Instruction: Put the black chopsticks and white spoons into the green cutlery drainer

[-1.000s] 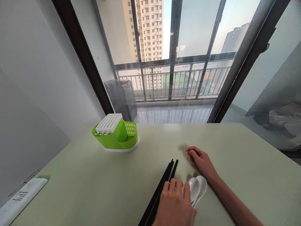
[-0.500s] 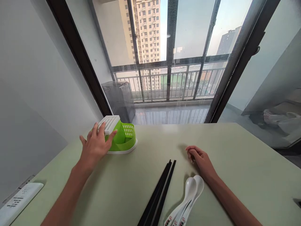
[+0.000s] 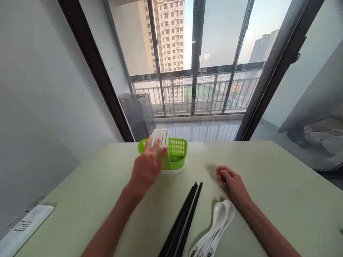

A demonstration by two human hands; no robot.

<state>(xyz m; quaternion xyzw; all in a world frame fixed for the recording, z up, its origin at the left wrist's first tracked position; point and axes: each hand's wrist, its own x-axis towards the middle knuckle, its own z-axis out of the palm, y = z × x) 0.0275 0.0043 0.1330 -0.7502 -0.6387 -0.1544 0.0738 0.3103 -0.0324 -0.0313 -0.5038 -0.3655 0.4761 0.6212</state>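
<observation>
My left hand (image 3: 148, 162) is on a green utensil holder (image 3: 175, 165) with a white slotted top (image 3: 160, 135) and a white base. Its fingers lie over the slotted top and its thumb presses the right side, gripping it. The holder stands upright at the table's far edge, its perforated basket side facing right. My right hand (image 3: 229, 180) rests on the table with curled fingers and nothing visible in it. Just below that hand lie white spoons (image 3: 218, 221), stacked together, handles toward me. Left of them are several long black chopsticks (image 3: 184, 219), also pointing away from me.
A white power strip (image 3: 25, 226) lies at the left edge of the pale green table (image 3: 104, 200). Beyond the table is a dark-framed glass door (image 3: 99, 71) with a balcony behind. A wall (image 3: 40, 107) borders the table on the left.
My left hand has moved right along the far edge with the utensil holder, which now shows more of its basket side. The right hand, chopsticks and spoons stay in place.
</observation>
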